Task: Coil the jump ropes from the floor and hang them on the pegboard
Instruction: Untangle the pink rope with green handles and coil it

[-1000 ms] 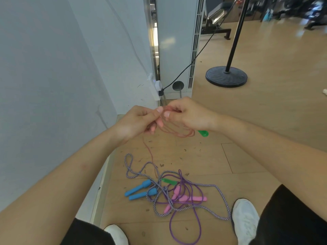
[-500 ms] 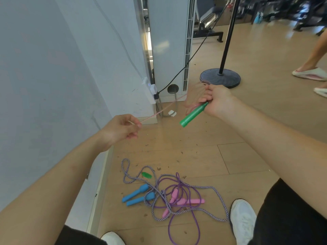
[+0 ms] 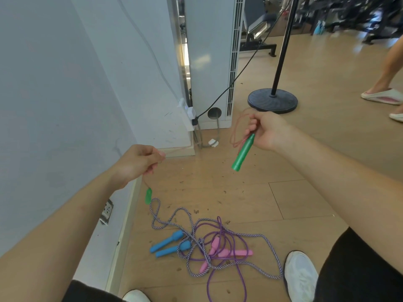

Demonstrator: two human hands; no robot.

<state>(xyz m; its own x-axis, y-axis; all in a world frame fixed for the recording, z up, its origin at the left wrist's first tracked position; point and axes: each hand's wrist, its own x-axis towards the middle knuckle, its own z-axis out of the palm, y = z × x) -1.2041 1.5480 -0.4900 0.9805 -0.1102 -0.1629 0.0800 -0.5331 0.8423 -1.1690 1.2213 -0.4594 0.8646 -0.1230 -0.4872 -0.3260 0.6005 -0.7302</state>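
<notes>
My right hand (image 3: pixel 265 129) grips a green handle (image 3: pixel 243 151) together with a few loops of thin red rope (image 3: pixel 236 129). My left hand (image 3: pixel 139 163) pinches the same red rope lower left; the second green handle (image 3: pixel 148 195) dangles just below it. On the wooden floor by my feet lie two tangled ropes: a striped white-and-purple one with blue handles (image 3: pixel 169 244) and a purple one with pink handles (image 3: pixel 226 252). No pegboard is in view.
A grey wall (image 3: pixel 65 105) runs along the left, with a white cabinet unit (image 3: pixel 209 62), a power strip and a black cable at its corner. A black stand base (image 3: pixel 272 100) sits to the right. Another person's feet in slippers (image 3: pixel 379 97) stand far right. My white shoes (image 3: pixel 299 277) flank the pile.
My hands, first together at the rope, have drawn apart. The second green handle has risen off the floor pile and now hangs under my left hand.
</notes>
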